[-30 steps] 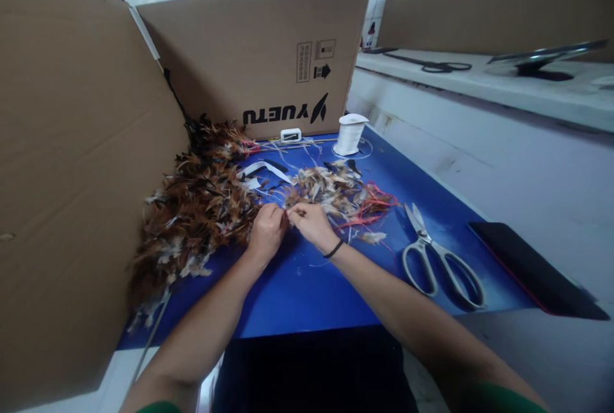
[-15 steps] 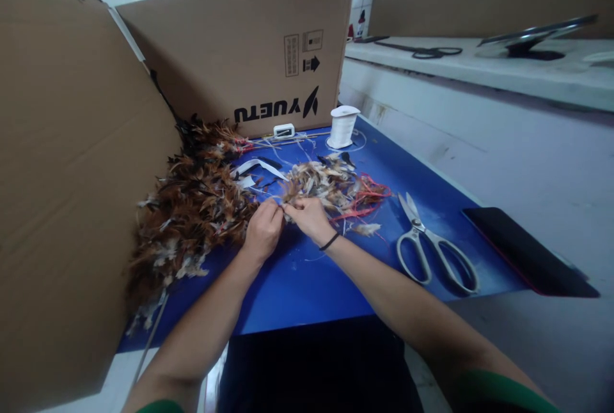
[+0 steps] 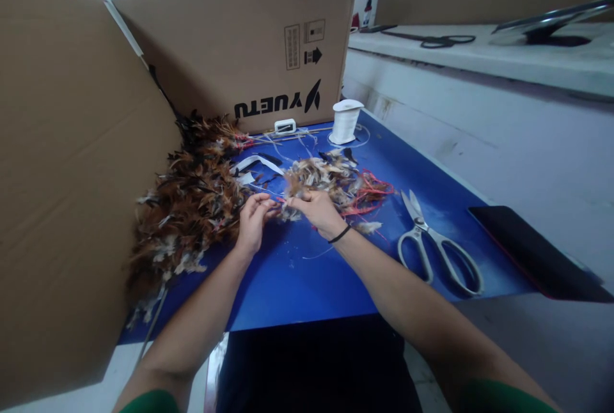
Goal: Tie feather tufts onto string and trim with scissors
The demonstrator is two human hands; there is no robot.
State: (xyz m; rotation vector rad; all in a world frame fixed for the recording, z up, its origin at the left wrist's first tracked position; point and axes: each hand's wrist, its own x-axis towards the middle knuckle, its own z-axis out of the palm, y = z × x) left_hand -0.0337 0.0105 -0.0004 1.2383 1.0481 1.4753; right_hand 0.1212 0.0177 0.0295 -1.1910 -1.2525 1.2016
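My right hand, with a dark band at its wrist, pinches a small bunch of brown feathers over the middle of the blue table. Just left of it, my left hand has its thumb and fingertips drawn together. A bit of red shows between the two hands, too small to make out fully. Behind my right hand lies a loose pile of pale and brown feathers with red strings at its right side. A large heap of brown feathers sits left of my left hand.
Large metal scissors lie on the right, beside a black flat case at the table edge. A white spool stands at the back. White tape lies nearer. Cardboard panels wall the left and back.
My left hand has drawn slightly left, apart from the right, and its fingers have loosened. My right hand has shifted slightly right, still with the feathers. The view has moved a little.
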